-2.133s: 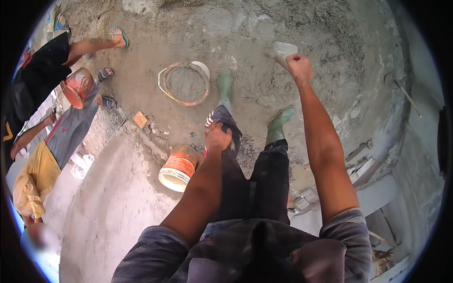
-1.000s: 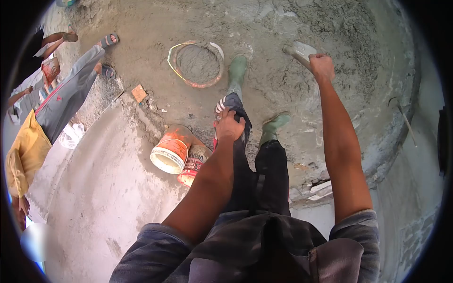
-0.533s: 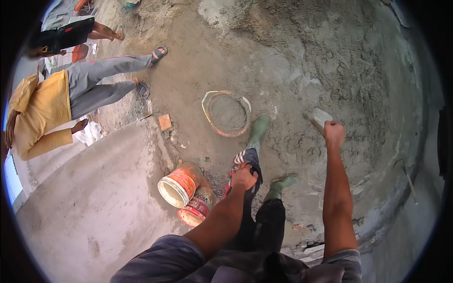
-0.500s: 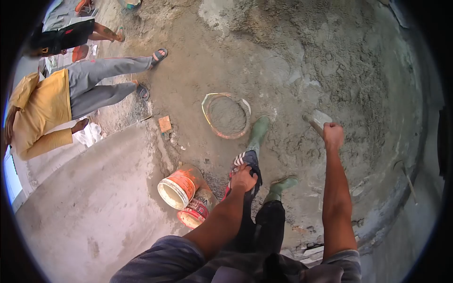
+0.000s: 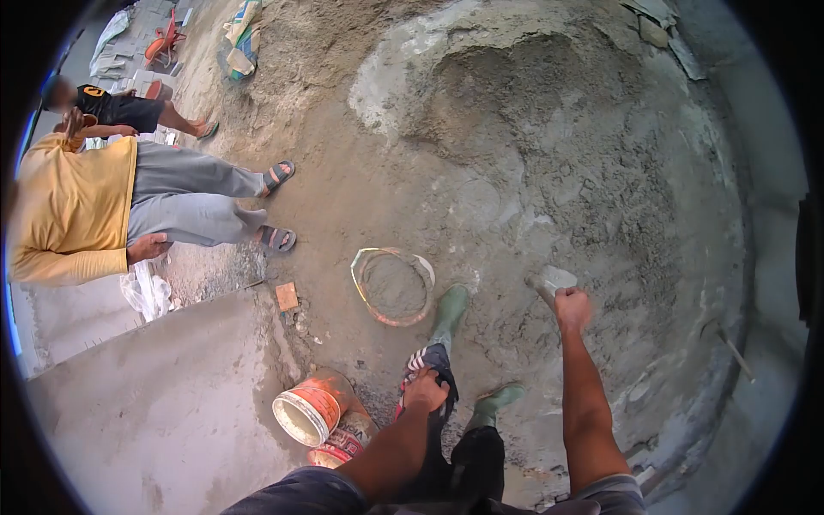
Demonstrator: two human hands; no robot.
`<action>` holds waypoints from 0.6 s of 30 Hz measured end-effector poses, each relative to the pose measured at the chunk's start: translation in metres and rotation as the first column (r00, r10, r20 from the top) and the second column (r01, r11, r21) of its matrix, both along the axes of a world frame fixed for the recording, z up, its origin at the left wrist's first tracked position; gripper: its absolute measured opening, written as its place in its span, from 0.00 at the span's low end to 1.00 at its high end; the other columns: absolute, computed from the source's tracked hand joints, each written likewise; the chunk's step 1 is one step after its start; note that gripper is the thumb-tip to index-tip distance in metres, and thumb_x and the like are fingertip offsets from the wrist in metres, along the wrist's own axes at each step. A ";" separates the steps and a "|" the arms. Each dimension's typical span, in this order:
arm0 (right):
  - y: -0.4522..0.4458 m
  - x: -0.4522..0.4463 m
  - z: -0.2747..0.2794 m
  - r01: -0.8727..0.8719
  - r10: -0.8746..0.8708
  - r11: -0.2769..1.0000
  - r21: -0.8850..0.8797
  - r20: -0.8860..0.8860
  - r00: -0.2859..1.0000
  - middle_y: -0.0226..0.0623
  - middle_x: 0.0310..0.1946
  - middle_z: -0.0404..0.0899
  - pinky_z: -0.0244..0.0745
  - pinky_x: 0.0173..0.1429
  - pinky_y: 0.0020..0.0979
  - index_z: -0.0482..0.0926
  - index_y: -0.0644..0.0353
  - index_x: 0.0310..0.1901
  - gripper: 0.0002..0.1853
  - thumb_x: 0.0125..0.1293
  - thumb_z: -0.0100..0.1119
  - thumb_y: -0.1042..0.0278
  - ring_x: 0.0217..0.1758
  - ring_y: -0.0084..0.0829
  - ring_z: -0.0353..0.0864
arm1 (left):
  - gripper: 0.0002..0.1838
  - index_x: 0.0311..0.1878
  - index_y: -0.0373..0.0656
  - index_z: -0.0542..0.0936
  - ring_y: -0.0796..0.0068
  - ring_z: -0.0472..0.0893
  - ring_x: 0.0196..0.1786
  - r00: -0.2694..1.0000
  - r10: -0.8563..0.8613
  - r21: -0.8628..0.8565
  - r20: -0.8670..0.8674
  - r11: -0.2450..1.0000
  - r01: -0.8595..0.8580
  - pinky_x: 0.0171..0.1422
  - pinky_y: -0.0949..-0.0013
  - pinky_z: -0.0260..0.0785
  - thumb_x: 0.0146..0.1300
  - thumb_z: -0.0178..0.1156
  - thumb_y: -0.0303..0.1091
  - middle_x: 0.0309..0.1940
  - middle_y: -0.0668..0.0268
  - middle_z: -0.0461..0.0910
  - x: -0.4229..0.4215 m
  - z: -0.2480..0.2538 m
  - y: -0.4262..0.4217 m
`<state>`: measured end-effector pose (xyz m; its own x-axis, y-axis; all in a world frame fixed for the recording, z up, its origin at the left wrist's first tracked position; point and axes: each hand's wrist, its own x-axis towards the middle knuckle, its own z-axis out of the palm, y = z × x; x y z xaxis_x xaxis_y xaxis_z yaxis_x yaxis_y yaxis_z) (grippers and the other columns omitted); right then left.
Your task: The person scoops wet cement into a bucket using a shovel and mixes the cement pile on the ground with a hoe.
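Note:
My right hand (image 5: 573,309) is closed round the handle of a trowel (image 5: 560,277), held low over the wet grey mortar (image 5: 618,232); its blade is partly hidden by the hand. My left hand (image 5: 427,390) is curled over the knee of my dark trouser leg (image 5: 443,373), above one green rubber boot (image 5: 451,311). A round bucket of mortar (image 5: 395,285) stands just left of that boot, filled with grey mix. My other green boot (image 5: 496,405) stands on the ground between my two arms.
Two orange-and-white buckets (image 5: 311,408) lie tipped on their sides at lower left, near a square tile piece (image 5: 287,297). A person in yellow (image 5: 77,206) stands at left, with another person in black (image 5: 107,107) behind. A mortar hollow (image 5: 506,86) lies ahead; a curved wall edges the right.
My view has tilted up, so the ground and bucket sit lower. Both my hands keep their holds. The person in yellow has brought their feet closer together.

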<state>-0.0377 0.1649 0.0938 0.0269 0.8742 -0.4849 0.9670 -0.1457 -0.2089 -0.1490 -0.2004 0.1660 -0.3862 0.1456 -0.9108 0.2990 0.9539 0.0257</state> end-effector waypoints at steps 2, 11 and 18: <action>0.001 0.002 -0.002 0.005 -0.005 1.000 -0.002 0.015 1.000 0.47 0.35 0.89 0.81 0.49 0.45 0.91 0.53 0.37 0.13 0.57 0.64 0.56 0.43 0.51 0.89 | 0.33 0.72 0.48 0.74 0.61 0.61 0.81 0.999 -0.041 -0.038 0.022 0.998 0.042 0.83 0.51 0.57 0.66 0.56 0.53 0.80 0.64 0.61 -0.001 0.000 0.003; 0.005 -0.004 0.011 0.027 -0.022 0.993 -0.118 0.044 0.999 0.46 0.41 0.89 0.81 0.52 0.46 0.90 0.52 0.41 0.15 0.60 0.61 0.53 0.48 0.49 0.89 | 0.31 0.67 0.45 0.78 0.57 0.64 0.79 0.996 -0.073 0.012 -0.057 0.997 0.074 0.80 0.50 0.60 0.64 0.58 0.53 0.77 0.61 0.66 0.004 0.003 0.009; 0.007 -0.005 0.027 0.080 -0.074 0.987 -0.142 0.042 0.996 0.47 0.42 0.89 0.80 0.55 0.46 0.90 0.52 0.43 0.17 0.60 0.60 0.53 0.50 0.50 0.88 | 0.31 0.66 0.48 0.79 0.63 0.65 0.80 0.995 -0.081 -0.032 -0.060 0.996 0.080 0.82 0.52 0.58 0.64 0.59 0.54 0.78 0.62 0.66 0.008 -0.012 0.006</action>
<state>-0.0423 0.1721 0.1206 0.1115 0.7903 -0.6025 0.9584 -0.2459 -0.1452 -0.1415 -0.1947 0.1540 -0.4292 0.1515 -0.8904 0.3750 0.9267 -0.0231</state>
